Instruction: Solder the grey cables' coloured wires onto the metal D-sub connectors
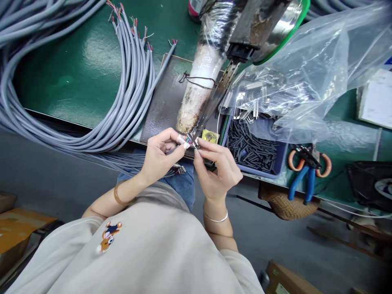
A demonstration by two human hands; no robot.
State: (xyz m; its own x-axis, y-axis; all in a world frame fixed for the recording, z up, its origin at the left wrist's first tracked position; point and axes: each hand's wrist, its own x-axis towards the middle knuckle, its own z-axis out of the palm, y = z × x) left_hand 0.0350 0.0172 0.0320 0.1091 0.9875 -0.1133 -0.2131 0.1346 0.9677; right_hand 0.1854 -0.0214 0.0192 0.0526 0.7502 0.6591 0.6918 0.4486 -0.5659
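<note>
My left hand (162,155) is closed in a pinch, with white wrapping on a fingertip. It grips a small metal multi-pin connector (190,136) with thin coloured wires at it. Facing it, my right hand (218,165) is also closed, thumb and fingertips pinching a thin wire strand close to the connector; the fingers partly hide it. Just above both hands, a fixed soldering iron (228,75) points down toward the connector. A white wrapped tube (197,90) slants beside the iron, its stained end near my left fingertips.
Grey cables (130,81) with stripped ends loop across the green table at left. A blue bin (225,132) holds black sleeves at right, under a clear plastic bag (318,61) of metal connectors. Pliers with blue handles (301,179) and orange-handled cutters (326,165) lie near the edge.
</note>
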